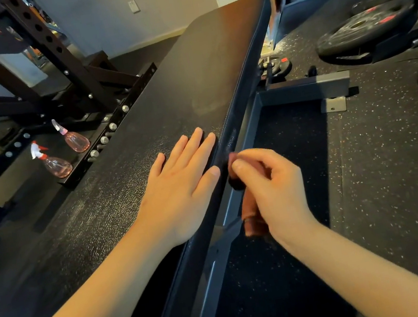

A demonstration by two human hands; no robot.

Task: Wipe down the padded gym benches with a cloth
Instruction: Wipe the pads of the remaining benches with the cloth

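spray bottles (61,150): two, pink liquid, on floor
cloth (251,220): brown, in right hand (272,192) grip, against bench (188,78) side edge
left hand (179,188): flat, released, on bench top

Speckled black rubber floor (397,153), pale wall (107,14), dark rack (48,47), weight plates (363,25) aside.

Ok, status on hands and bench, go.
Left hand flat on bench pad. Right hand grips brown cloth against pad's side edge. Nothing in the way.

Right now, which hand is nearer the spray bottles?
Left. The left hand lies flat on the bench, right of the bottles; the right hand grips the cloth beyond the bench's right edge.
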